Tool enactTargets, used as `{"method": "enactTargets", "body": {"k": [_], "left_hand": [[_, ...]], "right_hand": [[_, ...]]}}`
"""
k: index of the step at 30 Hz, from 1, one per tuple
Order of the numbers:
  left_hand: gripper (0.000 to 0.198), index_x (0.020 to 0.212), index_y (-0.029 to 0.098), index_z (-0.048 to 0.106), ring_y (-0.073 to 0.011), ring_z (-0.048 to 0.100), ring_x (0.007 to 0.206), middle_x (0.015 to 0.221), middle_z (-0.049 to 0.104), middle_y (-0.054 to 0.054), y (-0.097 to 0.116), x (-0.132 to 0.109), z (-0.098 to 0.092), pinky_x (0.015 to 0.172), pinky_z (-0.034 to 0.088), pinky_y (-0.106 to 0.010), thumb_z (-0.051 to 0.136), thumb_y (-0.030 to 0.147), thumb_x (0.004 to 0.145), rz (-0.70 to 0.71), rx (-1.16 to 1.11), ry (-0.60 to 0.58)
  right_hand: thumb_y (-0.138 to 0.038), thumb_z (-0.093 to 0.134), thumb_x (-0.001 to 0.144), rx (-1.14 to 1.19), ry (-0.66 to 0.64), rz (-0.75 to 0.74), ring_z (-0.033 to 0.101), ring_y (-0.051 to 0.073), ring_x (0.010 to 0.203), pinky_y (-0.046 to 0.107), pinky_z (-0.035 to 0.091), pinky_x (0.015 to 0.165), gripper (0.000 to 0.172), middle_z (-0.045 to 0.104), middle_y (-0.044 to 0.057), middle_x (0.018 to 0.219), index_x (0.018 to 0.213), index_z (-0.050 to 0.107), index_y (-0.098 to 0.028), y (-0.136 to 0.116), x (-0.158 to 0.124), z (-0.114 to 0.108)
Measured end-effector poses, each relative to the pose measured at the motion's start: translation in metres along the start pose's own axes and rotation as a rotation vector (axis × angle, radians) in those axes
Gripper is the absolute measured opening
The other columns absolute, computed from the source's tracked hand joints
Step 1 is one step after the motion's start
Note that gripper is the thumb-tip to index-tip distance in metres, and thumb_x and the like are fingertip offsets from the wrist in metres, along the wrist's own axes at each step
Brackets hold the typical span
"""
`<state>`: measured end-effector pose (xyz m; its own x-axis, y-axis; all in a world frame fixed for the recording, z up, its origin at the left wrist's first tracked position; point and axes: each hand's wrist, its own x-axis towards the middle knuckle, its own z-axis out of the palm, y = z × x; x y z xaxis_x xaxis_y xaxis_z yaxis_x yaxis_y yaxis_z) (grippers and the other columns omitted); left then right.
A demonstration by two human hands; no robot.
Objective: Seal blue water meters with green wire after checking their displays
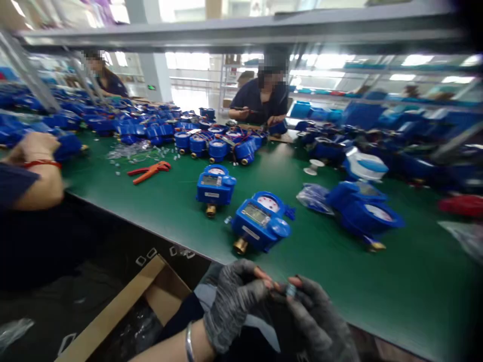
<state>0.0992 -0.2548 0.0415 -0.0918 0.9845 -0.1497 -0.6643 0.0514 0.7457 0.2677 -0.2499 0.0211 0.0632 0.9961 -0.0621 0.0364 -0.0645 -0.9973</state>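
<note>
Both my hands, in grey gloves with bare fingertips, meet in front of the table's near edge. Between the thumb and fingers of my right hand is a small clear bluish plastic piece. My left hand is closed in a pinch close beside it; what its fingertips hold is too small to make out. Just beyond lies a blue water meter with a display, a round dial and a brass fitting. A second blue meter sits behind it, and a third meter stands to the right, blurred.
Orange-handled pliers lie on the green table near small clear pieces. Many blue meters crowd the back. A white spool and a plastic bag are at right. An open carton stands below. Co-workers sit left and opposite.
</note>
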Motion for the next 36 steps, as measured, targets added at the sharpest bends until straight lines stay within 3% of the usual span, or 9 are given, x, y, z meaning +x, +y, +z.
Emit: {"method": "enactTargets", "body": {"k": [4, 7, 25, 32, 34, 36], "left_hand": [[0.012, 0.074, 0.016, 0.071, -0.0147, 0.067, 0.073, 0.076, 0.072, -0.001, 0.002, 0.0, -0.002, 0.073, 0.053, -0.025, 0.081, 0.02, 0.071, 0.108, 0.18, 0.06], [0.011, 0.076, 0.017, 0.07, -0.0146, 0.068, 0.073, 0.077, 0.073, 0.0, 0.002, -0.002, -0.003, 0.07, 0.054, -0.025, 0.08, 0.021, 0.073, 0.115, 0.227, 0.053], [0.011, 0.074, 0.017, 0.071, -0.016, 0.068, 0.075, 0.077, 0.073, -0.002, 0.001, -0.001, 0.003, 0.073, 0.056, -0.027, 0.081, 0.022, 0.071, 0.127, 0.328, 0.085], [0.017, 0.07, 0.016, 0.071, -0.0177, 0.067, 0.075, 0.075, 0.072, -0.003, 0.001, 0.002, 0.005, 0.074, 0.053, -0.029, 0.084, 0.028, 0.068, 0.053, 0.233, -0.012], [0.025, 0.073, 0.015, 0.071, -0.0208, 0.067, 0.08, 0.079, 0.072, -0.005, 0.004, 0.001, 0.004, 0.077, 0.053, -0.032, 0.086, 0.034, 0.065, -0.042, 0.167, -0.085], [0.031, 0.088, 0.014, 0.07, -0.0223, 0.067, 0.087, 0.092, 0.071, -0.006, 0.008, -0.001, 0.002, 0.079, 0.054, -0.035, 0.081, 0.039, 0.073, -0.156, 0.154, -0.122]], "right_hand": [[-0.034, 0.083, 0.067, 0.225, -0.001, 0.099, 0.072, 0.027, 0.091, 0.038, 0.06, 0.077, 0.042, 0.075, 0.006, 0.096, 0.103, 0.066, -0.024, 0.003, 0.002, 0.016], [-0.034, 0.084, 0.067, 0.324, -0.032, 0.125, 0.073, 0.025, 0.087, 0.038, 0.06, 0.077, 0.041, 0.075, 0.005, 0.091, 0.103, 0.065, -0.025, 0.0, 0.003, 0.023], [-0.039, 0.083, 0.067, 0.231, -0.028, 0.064, 0.071, 0.024, 0.085, 0.035, 0.06, 0.075, 0.038, 0.074, 0.007, 0.094, 0.097, 0.068, -0.023, -0.001, 0.0, 0.028], [-0.04, 0.085, 0.062, 0.081, -0.006, 0.018, 0.071, 0.027, 0.088, 0.04, 0.061, 0.079, 0.037, 0.075, 0.006, 0.096, 0.094, 0.071, -0.026, 0.008, 0.003, 0.021], [-0.039, 0.087, 0.06, 0.03, -0.006, -0.021, 0.071, 0.029, 0.087, 0.041, 0.062, 0.074, 0.038, 0.075, 0.005, 0.094, 0.094, 0.072, -0.029, 0.005, 0.002, 0.02], [-0.04, 0.085, 0.065, 0.006, -0.04, -0.056, 0.069, 0.03, 0.092, 0.04, 0.062, 0.07, 0.036, 0.073, 0.005, 0.097, 0.097, 0.071, -0.034, 0.001, 0.001, 0.021]]}}
